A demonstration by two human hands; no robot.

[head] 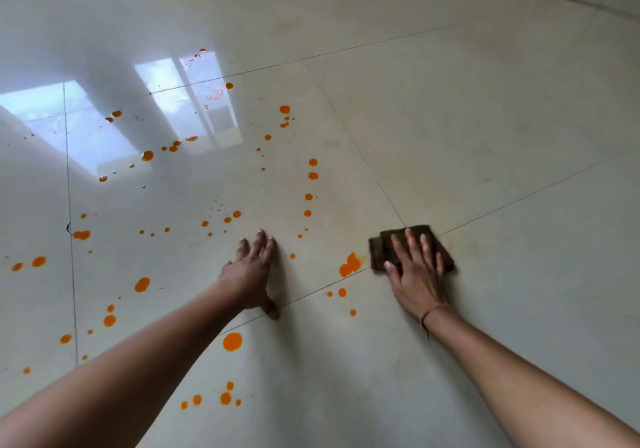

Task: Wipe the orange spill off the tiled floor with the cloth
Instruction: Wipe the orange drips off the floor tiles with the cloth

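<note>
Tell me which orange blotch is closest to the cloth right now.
The double-lobed blotch just left of the brown cloth under the right hand. It almost touches the cloth; the rest lie clearly farther off.

pale glossy tiled floor point(450, 118) bears scattered orange spill drops point(232, 341) and a brown cloth point(379, 251)

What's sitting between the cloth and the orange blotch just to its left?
Nothing visible. Only bare floor separates the cloth, pressed flat under the right hand, from the orange blotch. The left hand rests on the floor farther left, beyond the blotch.
</note>
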